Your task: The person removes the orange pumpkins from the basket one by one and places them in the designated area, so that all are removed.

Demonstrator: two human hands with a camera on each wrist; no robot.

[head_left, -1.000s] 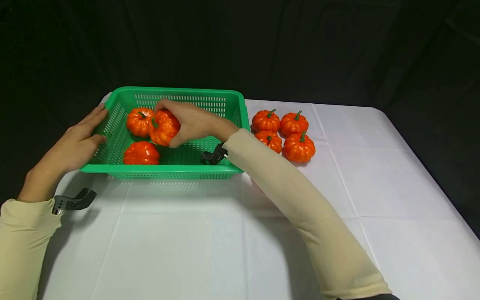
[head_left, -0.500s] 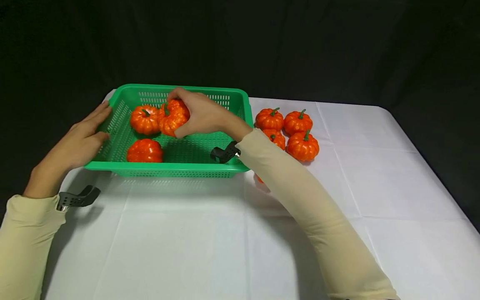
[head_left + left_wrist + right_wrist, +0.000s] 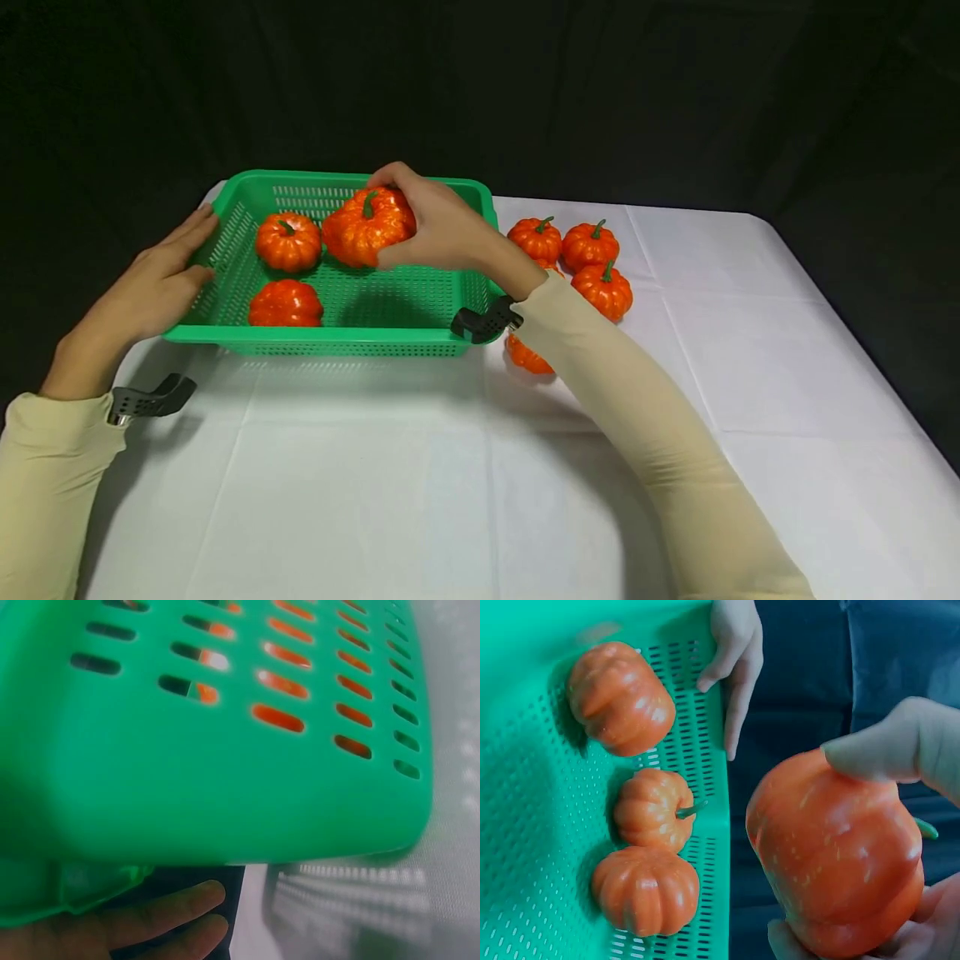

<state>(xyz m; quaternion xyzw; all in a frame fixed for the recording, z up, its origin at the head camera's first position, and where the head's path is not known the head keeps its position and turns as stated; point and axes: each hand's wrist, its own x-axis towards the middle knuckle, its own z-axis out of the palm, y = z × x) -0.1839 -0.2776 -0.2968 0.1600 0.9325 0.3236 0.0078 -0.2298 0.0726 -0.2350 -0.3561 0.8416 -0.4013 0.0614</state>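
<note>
My right hand [image 3: 442, 221] grips an orange pumpkin [image 3: 832, 855] with a green stem, raised over the green basket [image 3: 330, 335]. In the right wrist view the thumb and fingers lie on opposite sides of it. Three more pumpkins lie in the basket: one at the back left [image 3: 288, 242], one at the front left [image 3: 286, 303], and another that only the right wrist view separates clearly. My left hand [image 3: 153, 287] rests on the basket's left rim, fingers straight. From the left wrist, two fingers [image 3: 161, 919] show beside the basket's slotted wall [image 3: 217, 780].
Right of the basket, several pumpkins [image 3: 590, 247] stand on the white tablecloth [image 3: 360, 492]. Near its front right corner lies another pumpkin [image 3: 528, 354], partly behind the right sleeve [image 3: 637, 417]. A black curtain [image 3: 480, 92] hangs behind the table.
My right hand has moved right and slightly up with its pumpkin, away from the pumpkin at the back left. The pumpkin near the basket's front right corner has come into view. The left hand stays put.
</note>
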